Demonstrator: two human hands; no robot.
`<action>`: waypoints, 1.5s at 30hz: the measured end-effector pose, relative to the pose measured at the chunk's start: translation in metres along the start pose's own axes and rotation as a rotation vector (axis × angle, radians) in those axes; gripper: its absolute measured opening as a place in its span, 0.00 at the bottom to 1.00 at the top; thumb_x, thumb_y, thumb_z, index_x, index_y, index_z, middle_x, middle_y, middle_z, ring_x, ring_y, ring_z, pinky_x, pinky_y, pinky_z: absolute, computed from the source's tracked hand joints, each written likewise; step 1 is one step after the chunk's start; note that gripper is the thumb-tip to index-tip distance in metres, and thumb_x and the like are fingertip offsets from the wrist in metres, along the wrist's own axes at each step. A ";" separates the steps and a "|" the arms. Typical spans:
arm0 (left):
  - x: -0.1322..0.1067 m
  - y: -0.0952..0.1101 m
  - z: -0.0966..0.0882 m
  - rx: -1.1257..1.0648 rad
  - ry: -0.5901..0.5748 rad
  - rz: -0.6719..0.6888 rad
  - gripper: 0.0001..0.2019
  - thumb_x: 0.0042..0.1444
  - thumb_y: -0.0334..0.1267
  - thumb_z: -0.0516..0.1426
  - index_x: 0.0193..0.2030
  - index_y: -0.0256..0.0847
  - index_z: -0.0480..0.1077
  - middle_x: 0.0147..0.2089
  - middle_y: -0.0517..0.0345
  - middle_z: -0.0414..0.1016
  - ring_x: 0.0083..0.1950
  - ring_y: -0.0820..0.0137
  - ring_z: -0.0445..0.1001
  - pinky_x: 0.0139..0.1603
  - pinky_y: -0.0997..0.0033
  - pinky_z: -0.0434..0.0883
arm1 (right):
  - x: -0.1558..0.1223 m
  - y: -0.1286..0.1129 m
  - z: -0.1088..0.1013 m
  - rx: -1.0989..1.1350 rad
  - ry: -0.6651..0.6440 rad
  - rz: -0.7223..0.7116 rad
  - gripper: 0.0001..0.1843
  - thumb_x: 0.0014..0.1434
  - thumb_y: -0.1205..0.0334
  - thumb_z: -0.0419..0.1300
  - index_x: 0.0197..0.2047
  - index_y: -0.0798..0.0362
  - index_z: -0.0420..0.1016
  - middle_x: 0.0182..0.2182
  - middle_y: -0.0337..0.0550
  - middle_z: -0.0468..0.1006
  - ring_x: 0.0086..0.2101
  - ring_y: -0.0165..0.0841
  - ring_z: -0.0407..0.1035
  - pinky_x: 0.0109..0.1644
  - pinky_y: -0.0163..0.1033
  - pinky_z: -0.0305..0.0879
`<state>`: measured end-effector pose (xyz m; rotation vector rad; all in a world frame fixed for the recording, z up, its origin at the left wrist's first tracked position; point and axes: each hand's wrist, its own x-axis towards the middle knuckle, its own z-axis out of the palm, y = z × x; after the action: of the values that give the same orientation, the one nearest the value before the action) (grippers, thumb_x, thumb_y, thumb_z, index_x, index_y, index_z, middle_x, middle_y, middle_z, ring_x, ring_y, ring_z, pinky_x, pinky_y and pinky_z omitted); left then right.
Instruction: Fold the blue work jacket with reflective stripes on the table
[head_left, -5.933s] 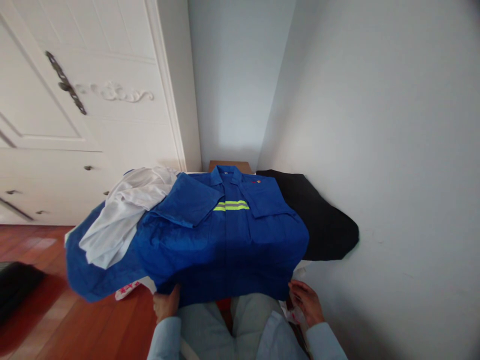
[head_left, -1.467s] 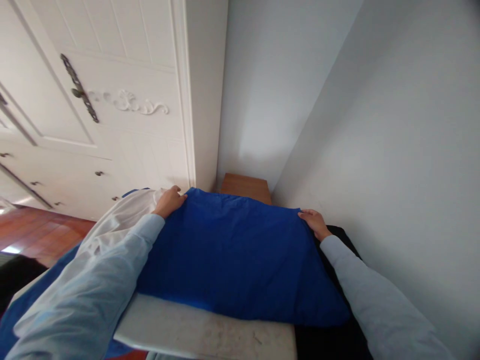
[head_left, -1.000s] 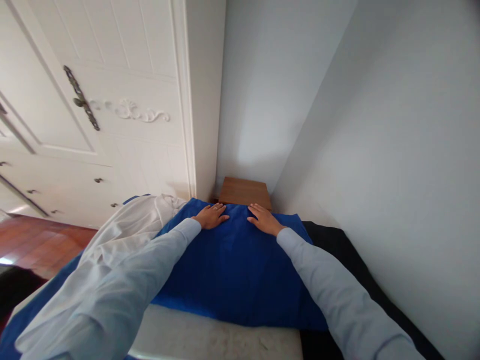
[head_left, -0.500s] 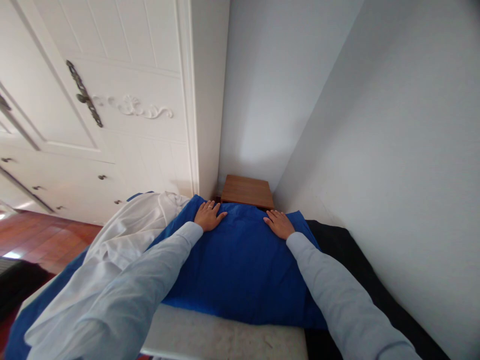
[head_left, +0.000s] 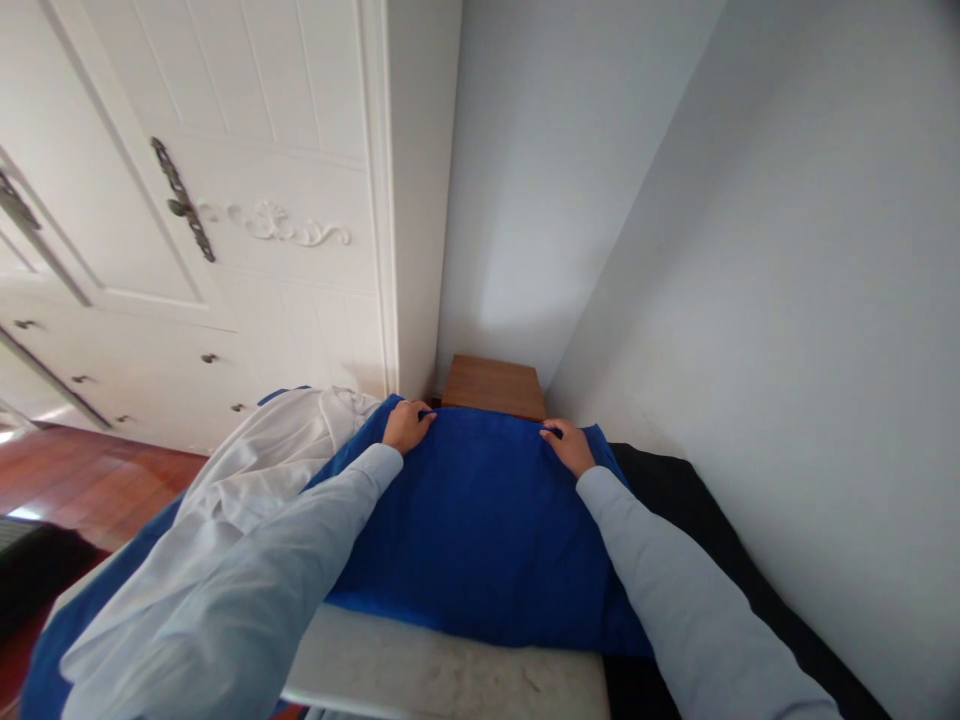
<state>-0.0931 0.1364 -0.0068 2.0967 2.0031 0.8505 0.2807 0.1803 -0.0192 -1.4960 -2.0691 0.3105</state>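
A blue cloth (head_left: 487,530) lies spread over a pale board-like surface (head_left: 450,665), its far edge drawn fairly straight between my hands. My left hand (head_left: 407,426) pinches that far edge near its left corner, fingers curled over. Near the right corner, my right hand (head_left: 570,446) grips the same edge between thumb and fingers. To the left of the blue cloth, a crumpled white cloth (head_left: 255,480) drapes down. Black fabric (head_left: 675,500) lies along the right side, partly behind my right sleeve.
A small brown wooden piece of furniture (head_left: 495,385) stands in the corner just beyond the cloth. The white wardrobe (head_left: 300,330) rises on the left, the grey wall (head_left: 787,300) on the right. Reddish wooden floor (head_left: 97,475) shows at lower left, with a dark object (head_left: 41,570) on it.
Both hands went from lying flat with fingers spread to curled and pinching the blue cloth's far edge. That edge now looks straighter and smoother.
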 end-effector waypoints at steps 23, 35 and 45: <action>-0.012 0.024 0.009 0.308 -0.210 0.248 0.31 0.68 0.54 0.42 0.68 0.35 0.62 0.74 0.39 0.53 0.76 0.53 0.47 0.72 0.45 0.48 | 0.005 -0.039 0.018 -0.232 -0.010 -0.045 0.20 0.67 0.62 0.50 0.55 0.58 0.75 0.55 0.58 0.75 0.58 0.45 0.66 0.65 0.50 0.57; -0.015 -0.002 0.017 0.346 -0.183 -0.027 0.40 0.65 0.62 0.38 0.71 0.32 0.59 0.71 0.34 0.57 0.74 0.49 0.51 0.72 0.49 0.47 | -0.010 -0.022 0.035 -0.361 -0.316 -0.160 0.37 0.70 0.41 0.39 0.72 0.56 0.56 0.69 0.57 0.58 0.68 0.46 0.51 0.71 0.54 0.46; -0.029 -0.021 -0.019 0.449 -0.202 -0.175 0.40 0.64 0.64 0.37 0.72 0.36 0.57 0.74 0.36 0.52 0.75 0.49 0.48 0.70 0.38 0.46 | -0.039 0.039 -0.023 -0.496 -0.302 -0.018 0.36 0.69 0.42 0.43 0.71 0.56 0.58 0.69 0.58 0.57 0.69 0.47 0.50 0.70 0.56 0.44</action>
<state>-0.1195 0.1060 -0.0097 2.0597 2.3819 0.1589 0.3333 0.1547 -0.0313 -1.7990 -2.5298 0.0093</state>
